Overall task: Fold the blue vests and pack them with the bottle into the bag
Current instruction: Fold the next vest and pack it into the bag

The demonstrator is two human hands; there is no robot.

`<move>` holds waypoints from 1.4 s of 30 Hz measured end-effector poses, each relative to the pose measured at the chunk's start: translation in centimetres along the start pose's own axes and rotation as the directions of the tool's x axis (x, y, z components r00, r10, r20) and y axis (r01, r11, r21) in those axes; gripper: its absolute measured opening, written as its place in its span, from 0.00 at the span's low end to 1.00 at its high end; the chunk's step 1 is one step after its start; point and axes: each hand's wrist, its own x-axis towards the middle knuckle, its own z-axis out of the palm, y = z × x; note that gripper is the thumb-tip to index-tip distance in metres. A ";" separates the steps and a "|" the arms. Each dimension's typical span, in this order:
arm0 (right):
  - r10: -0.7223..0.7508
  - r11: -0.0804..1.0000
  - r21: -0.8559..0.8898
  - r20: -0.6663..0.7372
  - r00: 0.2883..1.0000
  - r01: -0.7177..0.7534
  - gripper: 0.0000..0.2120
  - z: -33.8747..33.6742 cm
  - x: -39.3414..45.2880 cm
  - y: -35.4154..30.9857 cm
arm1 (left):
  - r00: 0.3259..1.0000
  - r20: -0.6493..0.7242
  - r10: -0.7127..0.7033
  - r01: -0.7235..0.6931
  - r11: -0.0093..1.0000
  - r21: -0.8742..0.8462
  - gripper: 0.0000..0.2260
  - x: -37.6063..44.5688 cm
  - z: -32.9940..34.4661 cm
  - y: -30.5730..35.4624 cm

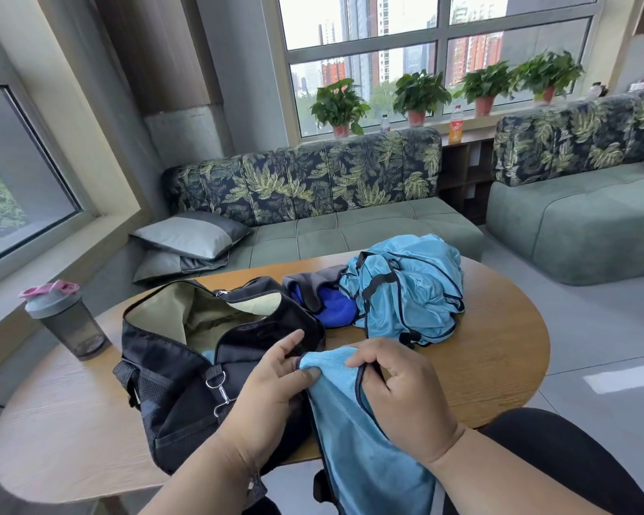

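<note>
Right now both hands pinch a blue vest (350,414) at the table's (71,421) near edge, left hand (276,381) and right hand (398,381) gripping its top hem. Just left sits the open black bag (186,366); behind lie a heap of vests (409,291) and a dark blue cloth (331,302), and the bottle (66,321) stands far left.

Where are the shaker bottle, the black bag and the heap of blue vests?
Shaker bottle (67,325), head view, dark body.
Black bag (179,369), head view, near side panel.
Heap of blue vests (413,291), head view, middle.

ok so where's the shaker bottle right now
In the head view, the shaker bottle stands upright on the wooden table's far left edge, left of the open black duffel bag, apart from both hands.
</note>
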 end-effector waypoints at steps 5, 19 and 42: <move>0.149 0.983 0.094 0.069 0.986 -0.155 0.19 0.0 0.0 -0.6 | 0.969 0.172 -0.177 0.171 0.984 0.046 0.27 -0.4 -0.3 0.4; 0.512 0.509 0.562 0.411 0.754 -0.652 0.23 -0.1 0.7 -0.3 | 0.995 0.086 -0.056 0.057 0.998 -0.015 0.14 -0.4 0.0 0.5; 0.590 0.291 0.616 0.488 0.644 -0.732 0.12 0.6 0.5 1.0 | 0.979 0.157 -0.128 0.136 0.990 -0.039 0.14 -0.2 -0.6 0.4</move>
